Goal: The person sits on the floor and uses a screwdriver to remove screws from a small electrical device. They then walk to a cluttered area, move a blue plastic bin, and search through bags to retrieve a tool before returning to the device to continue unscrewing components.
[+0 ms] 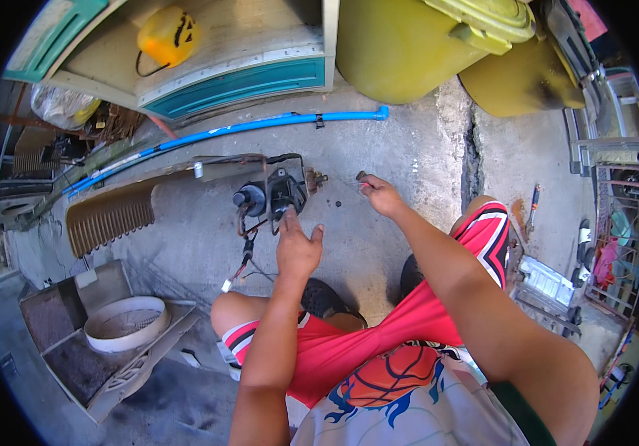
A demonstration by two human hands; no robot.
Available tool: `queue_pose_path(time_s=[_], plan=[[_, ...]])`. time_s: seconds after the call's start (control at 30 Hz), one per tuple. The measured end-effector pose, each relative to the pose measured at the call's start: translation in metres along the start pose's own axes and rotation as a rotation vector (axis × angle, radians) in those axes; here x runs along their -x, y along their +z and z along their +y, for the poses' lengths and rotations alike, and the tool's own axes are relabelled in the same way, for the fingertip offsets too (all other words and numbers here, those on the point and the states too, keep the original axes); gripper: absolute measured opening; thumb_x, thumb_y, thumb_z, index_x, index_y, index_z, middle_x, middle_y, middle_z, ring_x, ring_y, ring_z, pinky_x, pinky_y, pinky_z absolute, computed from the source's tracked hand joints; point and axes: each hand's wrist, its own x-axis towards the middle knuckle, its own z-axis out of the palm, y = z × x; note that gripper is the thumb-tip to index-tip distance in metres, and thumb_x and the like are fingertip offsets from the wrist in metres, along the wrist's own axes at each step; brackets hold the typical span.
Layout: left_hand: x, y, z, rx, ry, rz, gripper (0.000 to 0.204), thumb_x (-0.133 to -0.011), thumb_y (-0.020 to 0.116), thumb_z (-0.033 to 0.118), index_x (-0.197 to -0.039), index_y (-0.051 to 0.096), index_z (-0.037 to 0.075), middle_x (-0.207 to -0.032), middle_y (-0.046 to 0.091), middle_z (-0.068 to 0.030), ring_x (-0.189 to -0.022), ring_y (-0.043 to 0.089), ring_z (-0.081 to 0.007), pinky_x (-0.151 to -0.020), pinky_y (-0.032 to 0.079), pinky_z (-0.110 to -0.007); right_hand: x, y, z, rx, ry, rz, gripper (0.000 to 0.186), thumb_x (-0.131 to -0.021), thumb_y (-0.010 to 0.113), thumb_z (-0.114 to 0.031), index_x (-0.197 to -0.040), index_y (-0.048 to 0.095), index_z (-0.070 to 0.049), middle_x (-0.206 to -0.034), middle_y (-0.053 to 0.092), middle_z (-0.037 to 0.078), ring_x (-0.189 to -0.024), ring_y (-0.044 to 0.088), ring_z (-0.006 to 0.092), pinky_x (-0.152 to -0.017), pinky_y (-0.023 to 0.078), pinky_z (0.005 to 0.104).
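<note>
In front of me on the concrete lies a black metal unit (286,192) with a dark cylinder (249,199), bent tubes and a brass-coloured fitting (318,178) on its right side. My left hand (297,249) rests its fingertips on the near side of this unit, its thumb stretched apart. To the right of the fitting, my right hand (383,195) is closed around a small tool (364,178) with a dark end and a bit of red; its kind I cannot make out. Wires with a white connector (227,285) trail from the unit toward my left knee.
A brown finned coil (111,215) lies left, a metal housing with a white ring (126,324) below it. Beyond run a blue pipe (260,123), a cabinet (241,88) and a yellow-green bin (401,52). An orange-handled tool (535,199) lies right, near a rack (617,230).
</note>
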Motion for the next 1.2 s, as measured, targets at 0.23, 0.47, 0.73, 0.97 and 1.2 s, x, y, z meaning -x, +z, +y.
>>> queue_pose_path(time_s=[0.23,0.47,0.73,0.97,1.2], plan=[[-0.049,0.042,-0.021,0.147,-0.039,0.032,0.078,-0.095,0.067,0.029,-0.153,0.033,-0.009,-0.133,0.058,-0.0277,-0.114,0.064,-0.0355,-0.093,0.054,-0.042,-0.067,0.039,0.023,0.083,-0.190,-0.026,0.038,-0.100,0.057,-0.032,-0.131,0.063,-0.011,-0.127,0.062,0.022,-0.120,0.059,0.0404,-0.103,0.046,0.0440],[-0.045,0.043,-0.017,0.835,-0.408,-0.083,0.047,-0.097,0.062,0.021,-0.139,0.050,0.004,-0.109,0.062,-0.0055,-0.091,0.062,-0.0171,-0.076,0.053,-0.035,-0.054,0.042,0.010,0.130,-0.253,-0.001,0.033,-0.099,0.061,-0.028,-0.128,0.066,-0.012,-0.124,0.062,0.017,-0.116,0.059,0.0345,-0.103,0.046,0.0415],[-0.058,0.064,-0.028,0.618,-0.337,0.043,0.036,-0.091,0.069,0.016,-0.117,0.052,-0.003,-0.087,0.062,-0.0084,-0.082,0.060,-0.0215,-0.079,0.049,-0.037,-0.066,0.026,0.019,0.547,-0.788,0.158,0.034,-0.093,0.066,-0.017,-0.127,0.067,-0.020,-0.130,0.058,0.011,-0.118,0.056,0.0344,-0.105,0.044,0.0466],[-0.063,0.066,-0.029,0.399,-0.242,0.002,0.053,-0.089,0.074,0.017,-0.125,0.044,-0.006,-0.090,0.064,-0.0140,-0.083,0.064,-0.0293,-0.080,0.051,-0.041,-0.078,0.022,0.023,0.532,-0.811,0.037,0.038,-0.090,0.068,-0.014,-0.128,0.068,-0.020,-0.130,0.057,0.011,-0.117,0.055,0.0335,-0.102,0.049,0.0433],[-0.065,0.062,-0.029,0.188,-0.162,-0.045,0.058,-0.088,0.072,0.012,-0.130,0.037,-0.006,-0.088,0.063,-0.0191,-0.088,0.064,-0.0378,-0.080,0.050,-0.046,-0.081,0.035,0.023,0.553,-0.896,0.110,0.039,-0.090,0.068,-0.013,-0.129,0.067,-0.020,-0.125,0.057,0.014,-0.112,0.056,0.0341,-0.099,0.051,0.0434]])
